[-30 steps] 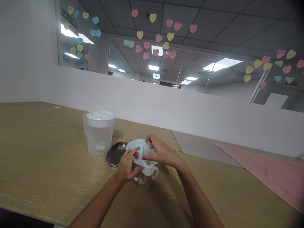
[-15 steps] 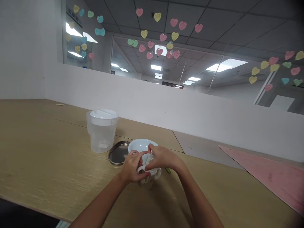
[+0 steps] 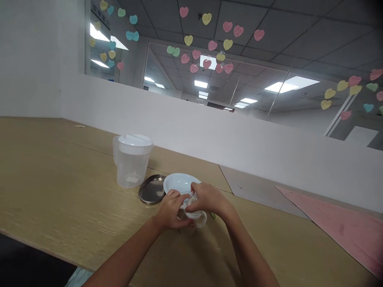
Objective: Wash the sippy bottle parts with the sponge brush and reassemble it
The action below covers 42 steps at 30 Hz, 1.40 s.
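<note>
My left hand (image 3: 172, 210) is wrapped round the left side of a white cup-like piece (image 3: 201, 218) with a ring-shaped handle on its right. Above that piece, my right hand (image 3: 206, 198) grips a small clear object (image 3: 193, 197), its fingers closed on it. The clear object is mostly hidden by the fingers, so its shape cannot be told. Just behind the hands sits a pale blue-white bowl (image 3: 179, 181), partly covered by them. A bit of something green (image 3: 212, 215) shows below my right wrist.
A lidded clear pitcher (image 3: 133, 163) stands on the wooden table (image 3: 74, 187) at the left. Beside it lies a round dark metal tray (image 3: 152, 190), touching or near the bowl. A pink sheet (image 3: 335, 223) lies at the right. A white wall runs behind.
The view has shifted slightly. My left hand has turned a little round the white piece, whose left part is now more covered. My right hand still grips the clear object.
</note>
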Available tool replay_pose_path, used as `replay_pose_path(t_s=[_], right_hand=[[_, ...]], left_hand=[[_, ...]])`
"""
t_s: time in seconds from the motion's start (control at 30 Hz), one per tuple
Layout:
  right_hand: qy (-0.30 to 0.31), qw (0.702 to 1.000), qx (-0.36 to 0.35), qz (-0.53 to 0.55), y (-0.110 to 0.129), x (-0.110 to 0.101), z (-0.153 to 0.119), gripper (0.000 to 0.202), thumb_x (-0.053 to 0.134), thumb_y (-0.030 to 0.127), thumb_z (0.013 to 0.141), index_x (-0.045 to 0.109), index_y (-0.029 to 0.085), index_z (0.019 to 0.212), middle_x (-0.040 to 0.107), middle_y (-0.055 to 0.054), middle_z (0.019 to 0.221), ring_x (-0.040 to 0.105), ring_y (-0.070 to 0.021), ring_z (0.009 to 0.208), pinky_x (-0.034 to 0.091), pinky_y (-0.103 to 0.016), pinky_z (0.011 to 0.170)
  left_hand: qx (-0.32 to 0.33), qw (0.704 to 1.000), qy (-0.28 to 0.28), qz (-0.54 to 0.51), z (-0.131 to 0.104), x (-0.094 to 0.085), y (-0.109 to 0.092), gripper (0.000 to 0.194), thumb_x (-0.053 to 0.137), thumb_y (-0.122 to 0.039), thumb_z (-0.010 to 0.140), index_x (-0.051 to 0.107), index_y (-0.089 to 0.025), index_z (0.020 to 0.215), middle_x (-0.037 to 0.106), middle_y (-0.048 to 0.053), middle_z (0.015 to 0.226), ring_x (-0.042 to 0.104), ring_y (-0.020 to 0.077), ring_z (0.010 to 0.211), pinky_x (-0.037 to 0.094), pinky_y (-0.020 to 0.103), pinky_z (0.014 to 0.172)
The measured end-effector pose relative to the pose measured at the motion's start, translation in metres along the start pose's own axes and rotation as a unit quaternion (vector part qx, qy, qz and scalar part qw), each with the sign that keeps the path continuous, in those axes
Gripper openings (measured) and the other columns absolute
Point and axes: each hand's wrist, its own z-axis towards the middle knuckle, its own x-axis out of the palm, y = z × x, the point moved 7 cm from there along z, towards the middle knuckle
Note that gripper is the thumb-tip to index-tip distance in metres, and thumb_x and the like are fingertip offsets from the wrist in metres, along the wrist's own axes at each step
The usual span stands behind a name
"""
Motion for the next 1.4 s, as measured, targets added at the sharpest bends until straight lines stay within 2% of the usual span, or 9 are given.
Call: replay_pose_path(t_s=[0.2,0.37,0.6,0.77,0.93,1.03,1.13,1.23,1.4], right_hand=[[0.006,1.000,-0.003,0.011,0.000,0.001,0.000,0.042,0.063,0.046,0.058,0.053,0.016,0.086,0.060,-0.006,0.077,0.053,-0.0187,0.066,0.026,-0.025,0.047],[0.032,0.998,0.005,0.058,-0.001,0.003,-0.001,0.047,0.066,0.047,0.055,0.051,0.016,0.088,0.059,-0.005,0.080,0.052,-0.0187,0.068,0.028,-0.024,0.047],[0.022,0.999,0.003,0.042,0.000,0.005,-0.001,0.049,0.069,0.045,0.053,0.050,0.015,0.088,0.059,-0.008,0.085,0.054,-0.0211,0.071,0.029,-0.025,0.049],[0.027,0.997,0.001,0.068,-0.002,0.006,-0.002,0.050,0.069,0.045,0.052,0.050,0.016,0.088,0.059,-0.006,0.081,0.054,-0.0193,0.066,0.030,-0.024,0.045],[-0.003,0.998,-0.013,0.066,-0.005,0.001,-0.002,0.055,0.071,0.053,0.049,0.053,0.016,0.084,0.059,-0.007,0.084,0.055,-0.0205,0.070,0.033,-0.024,0.048],[0.038,0.992,-0.009,0.123,-0.011,0.006,-0.001,0.056,0.071,0.057,0.048,0.052,0.017,0.083,0.059,-0.004,0.081,0.054,-0.0145,0.056,0.033,-0.023,0.043],[0.099,0.980,-0.009,0.174,-0.016,0.013,0.000,0.057,0.070,0.058,0.049,0.049,0.018,0.086,0.056,0.001,0.069,0.050,-0.0115,0.043,0.032,-0.022,0.037],[0.128,0.969,-0.006,0.210,-0.019,0.015,0.001,0.061,0.069,0.059,0.050,0.048,0.019,0.090,0.053,0.003,0.064,0.050,-0.0115,0.042,0.033,-0.021,0.035],[0.147,0.965,-0.026,0.217,-0.019,0.013,0.000,0.056,0.071,0.054,0.051,0.053,0.020,0.092,0.055,0.003,0.073,0.048,-0.0085,0.044,0.034,-0.020,0.039]], left_hand=[[0.013,1.000,-0.008,0.007,-0.002,0.001,-0.001,0.049,0.043,-0.059,0.074,0.055,-0.013,0.086,0.054,0.005,0.064,0.049,0.0193,0.063,0.036,0.034,0.062],[0.011,1.000,0.001,0.011,-0.001,0.001,-0.003,0.046,0.045,-0.057,0.074,0.055,-0.013,0.085,0.053,0.005,0.064,0.048,0.0191,0.063,0.035,0.034,0.062],[0.005,1.000,0.013,0.002,-0.004,0.004,-0.002,0.043,0.047,-0.054,0.074,0.054,-0.014,0.087,0.051,0.004,0.065,0.048,0.0196,0.066,0.035,0.034,0.062],[0.032,0.999,0.016,0.014,-0.002,0.003,-0.008,0.044,0.053,-0.056,0.068,0.054,-0.015,0.083,0.051,0.003,0.065,0.048,0.0192,0.066,0.036,0.036,0.065],[0.064,0.997,0.014,0.031,-0.001,0.003,-0.014,0.040,0.055,-0.056,0.064,0.053,-0.017,0.073,0.050,0.003,0.063,0.047,0.0195,0.066,0.037,0.036,0.064],[0.080,0.996,-0.003,0.033,-0.003,0.003,-0.016,0.040,0.056,-0.056,0.063,0.052,-0.017,0.072,0.050,0.004,0.064,0.047,0.0199,0.066,0.037,0.037,0.063],[0.089,0.996,-0.006,0.025,-0.004,0.004,-0.017,0.042,0.057,-0.056,0.062,0.052,-0.016,0.075,0.051,0.005,0.066,0.048,0.0210,0.069,0.037,0.037,0.062],[0.086,0.996,-0.009,0.021,-0.004,0.003,-0.017,0.046,0.057,-0.056,0.061,0.052,-0.015,0.082,0.052,0.006,0.068,0.050,0.0219,0.071,0.037,0.036,0.062],[0.087,0.996,-0.020,0.023,-0.002,0.001,-0.021,0.050,0.057,-0.053,0.061,0.052,-0.014,0.093,0.054,0.006,0.069,0.050,0.0208,0.067,0.037,0.036,0.061]])
